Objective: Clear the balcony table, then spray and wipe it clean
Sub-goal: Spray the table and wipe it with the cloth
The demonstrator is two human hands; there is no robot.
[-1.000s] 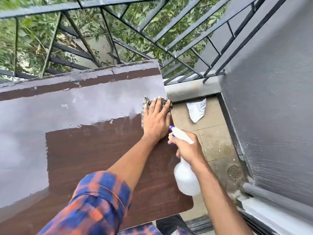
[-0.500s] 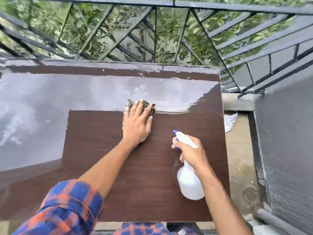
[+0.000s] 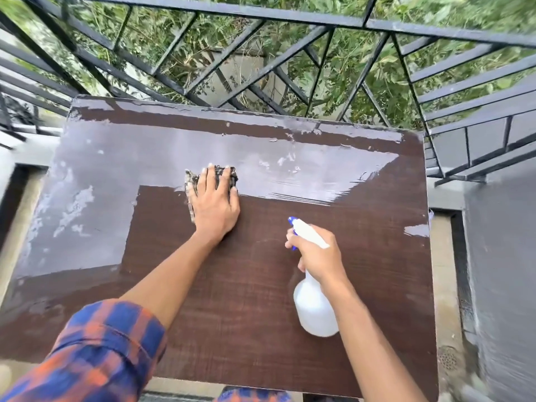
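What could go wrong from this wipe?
1. The left hand presses the cloth flat, not gripped; near the table's far edge it might slip through the railing.
2. The spray bottle in the right hand points toward the left hand; a stray squeeze could wet it.

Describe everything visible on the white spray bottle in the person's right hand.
The white plastic spray bottle has a rounded, cloudy body, a narrow neck and a white trigger head with a blue nozzle tip. The right hand grips it round the neck, fingers curled. It is tilted, nozzle pointing to the far left, body towards the camera, over the near right part of the brown wood-grain tabletop. Whether it touches the top, and its fill level, cannot be told.
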